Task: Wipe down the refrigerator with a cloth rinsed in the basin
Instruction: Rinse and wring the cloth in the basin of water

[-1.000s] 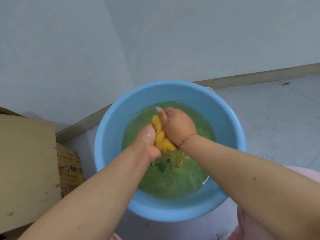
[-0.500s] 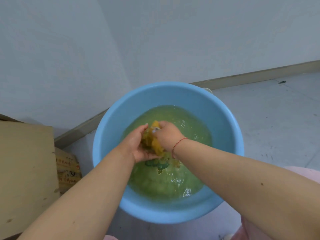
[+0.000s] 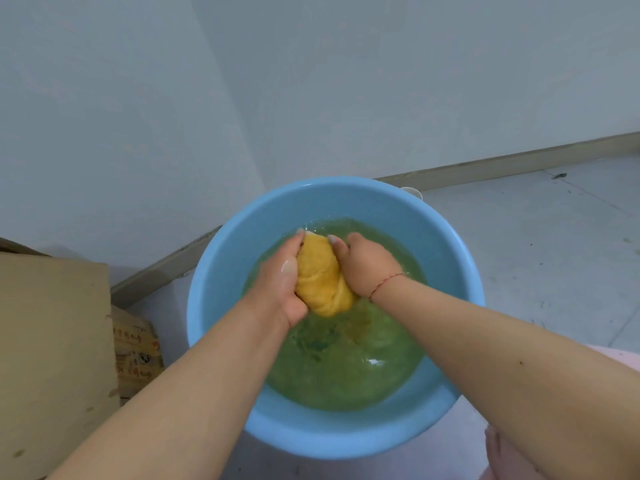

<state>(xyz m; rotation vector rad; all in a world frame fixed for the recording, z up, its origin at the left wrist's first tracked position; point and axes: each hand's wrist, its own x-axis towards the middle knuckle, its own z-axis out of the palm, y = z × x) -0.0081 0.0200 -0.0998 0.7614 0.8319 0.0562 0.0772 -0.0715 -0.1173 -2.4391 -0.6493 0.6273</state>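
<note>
Both hands have lifted the yellow cloth (image 3: 320, 277) clear of the water since half a second ago, when it sat low at the surface between them.

One blue basin (image 3: 214, 306) stands on the pale floor (image 3: 540, 258) near the wall corner, holding greenish water (image 3: 346, 368) with darker flecks under the hands. One cardboard box (image 3: 52, 358) sits at the left, with a second printed carton (image 3: 136, 355) tucked just beside it, close to the basin. Two bare forearms reach in from below. The left hand (image 3: 280, 282) grips the bunched cloth from the left, fingers curled round it, thumb along its side; the right hand (image 3: 369, 268) clamps it from the right, fingers wrapped over the top. One thin red string (image 3: 386, 282) circles the right wrist. The cloth hangs above the middle of the basin, its lower end near the water.
</note>
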